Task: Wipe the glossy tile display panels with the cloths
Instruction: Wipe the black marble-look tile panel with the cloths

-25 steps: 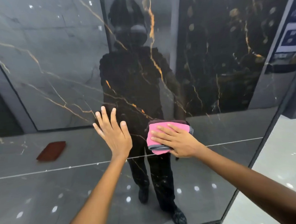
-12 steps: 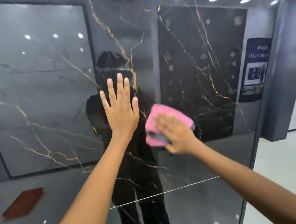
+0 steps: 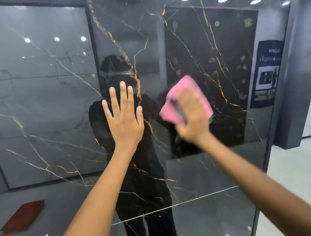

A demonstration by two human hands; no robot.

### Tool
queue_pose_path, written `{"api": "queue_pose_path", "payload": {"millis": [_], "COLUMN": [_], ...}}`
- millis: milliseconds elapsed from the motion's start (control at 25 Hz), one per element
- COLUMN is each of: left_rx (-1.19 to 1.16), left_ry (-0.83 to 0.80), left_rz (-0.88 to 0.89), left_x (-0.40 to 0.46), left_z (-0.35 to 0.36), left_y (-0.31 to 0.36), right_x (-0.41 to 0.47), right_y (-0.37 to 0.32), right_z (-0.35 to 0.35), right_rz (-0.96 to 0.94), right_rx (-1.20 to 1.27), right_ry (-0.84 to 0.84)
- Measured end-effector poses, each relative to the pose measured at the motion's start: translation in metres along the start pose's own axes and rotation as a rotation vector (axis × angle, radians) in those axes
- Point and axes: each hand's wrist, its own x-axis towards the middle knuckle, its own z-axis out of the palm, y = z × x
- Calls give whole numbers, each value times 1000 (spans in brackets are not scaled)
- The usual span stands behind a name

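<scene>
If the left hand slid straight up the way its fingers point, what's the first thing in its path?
Nothing solid, as far as this view shows: the left hand lies flat on the glossy tile panel, and only bare panel with gold veining lies above its fingertips. The pink cloth stays off to its right.
</scene>
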Motion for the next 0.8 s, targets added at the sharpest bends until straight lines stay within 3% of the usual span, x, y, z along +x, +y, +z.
{"api": "queue_pose_path", "payload": {"millis": [120,200,280,400,480,520,560,640,680,720,800], "left_rx": [3,-1,-26,-114,-179,-189,-189,-151,-124,-89,-35], "left_ry": [-2,7,14,57,24,-15,-57,-129,-142,-144,-128], "left_rz": [-6,9,-27,-201,-228,-221,-221,-232,-215,-179,-127], "left_x": [-2,1,2,-28,-69,-91,-111,-139,-149,-157,-164], "left_z": [-1,-1,-4,-4,4,11,18,33,39,44,50], "left_y": [1,2,1,25,60,77,87,93,90,85,79], "right_x": [-94,-79,-25,32,1,-36,-80,-168,-190,-195,-157], "right_y": [-61,-27,29,98,91,72,52,23,23,35,73], "right_z": [10,0,-20,-54,-43,-35,-25,-26,-34,-38,-45], "right_rz": [-718,-828,-616,-32,201,178,13,-551,-752,-857,-771], "right_rx": [-59,-14,-56,-81,-59,-48,-47,-134,-164,-123,-13], "right_ry": [-524,-579,-365,23,88,-4,-161,-573,-698,-736,-560]}}
